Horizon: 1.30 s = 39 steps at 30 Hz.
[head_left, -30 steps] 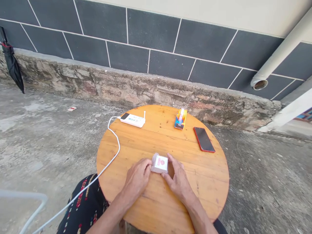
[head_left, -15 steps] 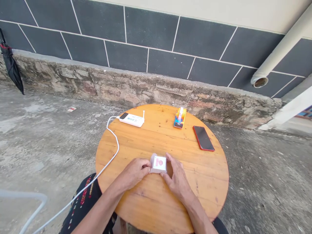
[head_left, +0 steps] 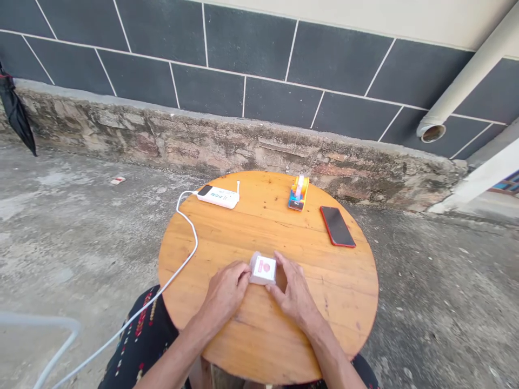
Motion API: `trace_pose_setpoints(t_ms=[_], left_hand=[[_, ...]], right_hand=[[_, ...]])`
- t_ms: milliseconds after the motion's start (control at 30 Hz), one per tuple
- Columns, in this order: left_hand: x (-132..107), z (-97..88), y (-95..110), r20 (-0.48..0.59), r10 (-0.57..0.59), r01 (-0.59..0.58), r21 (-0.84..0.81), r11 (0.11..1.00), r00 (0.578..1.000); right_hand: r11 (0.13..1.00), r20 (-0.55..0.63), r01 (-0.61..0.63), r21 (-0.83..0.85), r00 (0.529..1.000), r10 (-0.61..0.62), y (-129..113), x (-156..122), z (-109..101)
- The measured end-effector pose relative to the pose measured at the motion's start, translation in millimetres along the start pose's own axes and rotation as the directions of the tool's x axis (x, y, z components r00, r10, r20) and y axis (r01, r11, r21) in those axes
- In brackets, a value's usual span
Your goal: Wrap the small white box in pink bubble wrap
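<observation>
A small white box (head_left: 265, 267) with a pink-red print lies on the round wooden table (head_left: 227, 346), close in front of me. Thin translucent wrapping (head_left: 254, 262) surrounds it and shows most along its left and near edges. My left hand (head_left: 229, 283) is closed, thumb and fingertips pinched at the wrapping on the box's left side. From the right, my right hand (head_left: 295, 292) spans the box, its thumb at the near right corner and its index finger at the far right corner. The right palm stays off the box.
At the far left of the table lies a white power strip (head_left: 219, 196) with a white cable (head_left: 193, 232) running off the left edge. A tape dispenser (head_left: 299, 193) stands at the back, and a red-edged phone (head_left: 338, 226) lies on the right. A stone-based wall (head_left: 182, 140) rises behind.
My left hand has turned slightly, its forearm now nearer the middle, still pinching the wrapping at the box's left side. The right hand keeps nearly the same hold. The view has shifted slightly.
</observation>
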<state>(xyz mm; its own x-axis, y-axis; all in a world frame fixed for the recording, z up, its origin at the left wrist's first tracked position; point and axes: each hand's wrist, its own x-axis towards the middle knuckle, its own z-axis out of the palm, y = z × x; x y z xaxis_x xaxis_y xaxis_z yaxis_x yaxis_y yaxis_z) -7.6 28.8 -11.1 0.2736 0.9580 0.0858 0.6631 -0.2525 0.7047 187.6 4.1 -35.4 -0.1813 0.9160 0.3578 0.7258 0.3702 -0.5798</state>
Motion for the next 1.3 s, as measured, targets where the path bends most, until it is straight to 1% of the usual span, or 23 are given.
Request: trace_pose_setpoints(t_ms=[67, 167, 233, 367, 467, 567, 667, 800, 867, 967, 1067, 1167, 1300], left_hand=[[-3.9, 1.7, -3.6, -0.033, 0.008, -0.009, -0.032, 0.999, 0.999], [-10.4, 3.8, -8.3, -0.141, 0.018, -0.034, -0.117, 0.993, 0.990], [-13.4, 4.8, -8.9, -0.169, 0.016, -0.044, -0.163, 0.986, 0.985], [-11.6, 5.2, -3.9, -0.077, 0.056, -0.066, -0.147, 0.987, 0.996], [-5.9, 4.0, -0.5, -0.050, 0.090, -0.095, -0.109, 0.990, 0.995], [-1.8, 2.8, -0.5, -0.044, 0.097, -0.101, -0.093, 0.991, 0.994], [-2.4, 3.3, -2.6, -0.048, 0.090, -0.095, -0.114, 0.989, 0.995], [-6.2, 7.4, -5.1, -0.144, 0.083, -0.108, -0.177, 0.978, 0.986], [-5.8, 9.8, -5.6, -0.163, 0.085, -0.123, -0.240, 0.963, 0.983], [-2.0, 12.1, -5.1, -0.119, 0.048, -0.087, -0.346, 0.934, 0.992], [2.7, 13.5, -3.9, -0.073, 0.022, -0.050, -0.402, 0.914, 0.997], [5.6, 15.0, -3.3, -0.067, 0.039, -0.062, -0.388, 0.920, 0.997], [4.2, 16.9, -2.1, -0.085, 0.096, -0.118, -0.318, 0.941, 0.992]], right_hand=[[1.000, -0.014, -0.015, 0.003, 1.000, 0.015, 0.2, -0.9, 0.7], [1.000, -0.018, -0.025, 0.010, 1.000, 0.025, 0.1, -2.5, 0.7], [1.000, -0.017, -0.018, 0.016, 1.000, 0.018, 0.0, -3.1, 0.1], [0.999, -0.025, -0.033, 0.020, 0.999, 0.033, 0.0, -3.0, -0.4], [0.999, -0.033, -0.048, 0.018, 0.998, 0.048, 0.3, -2.0, 0.2], [0.999, -0.041, -0.046, 0.014, 0.998, 0.047, -0.1, -0.6, 0.6], [0.999, -0.058, -0.050, 0.011, 0.997, 0.051, -1.0, 0.0, 0.4], [1.000, -0.067, -0.030, -0.001, 0.997, 0.030, -1.8, -1.3, -0.1], [1.000, -0.063, -0.014, -0.006, 0.998, 0.014, -1.7, -2.2, 0.1], [1.000, -0.064, -0.009, -0.008, 0.998, 0.008, -0.7, -3.1, 1.1], [1.000, -0.071, -0.014, -0.015, 0.997, 0.013, 0.5, -3.0, 2.4], [1.000, -0.072, -0.013, -0.019, 0.997, 0.012, 0.9, -2.0, 2.8], [1.000, -0.077, -0.015, -0.025, 0.997, 0.013, -0.1, -1.0, 2.6]])
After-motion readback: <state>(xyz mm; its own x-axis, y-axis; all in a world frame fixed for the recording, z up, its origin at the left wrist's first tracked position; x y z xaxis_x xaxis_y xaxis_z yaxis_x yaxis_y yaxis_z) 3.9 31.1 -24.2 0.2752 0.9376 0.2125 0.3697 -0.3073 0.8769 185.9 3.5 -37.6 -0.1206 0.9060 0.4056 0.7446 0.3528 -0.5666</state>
